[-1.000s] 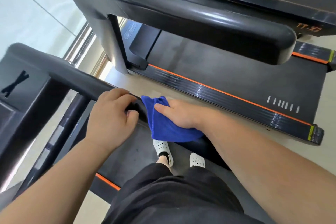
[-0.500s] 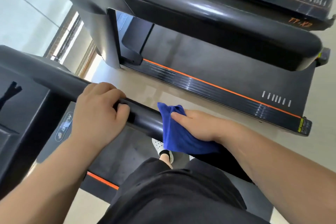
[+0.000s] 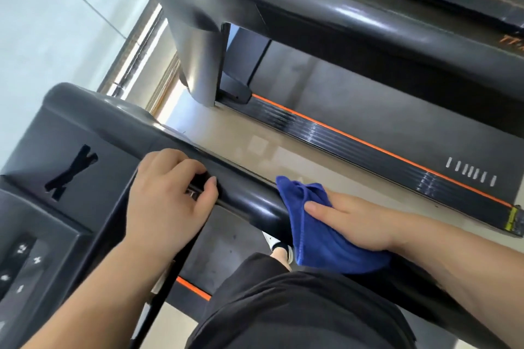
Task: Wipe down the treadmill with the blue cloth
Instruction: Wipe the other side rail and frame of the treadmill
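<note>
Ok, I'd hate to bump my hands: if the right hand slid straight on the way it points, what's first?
Probably the left hand, gripping the same handrail further along; only bare rail shows between it and the blue cloth under the right hand.

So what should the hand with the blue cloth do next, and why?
Probably slide the blue cloth along the handrail toward the person's body. The right hand holds it draped over the rail, the left hand grips the rail farther up to steady, and more rail runs on under the right forearm, likely unwiped.
</note>
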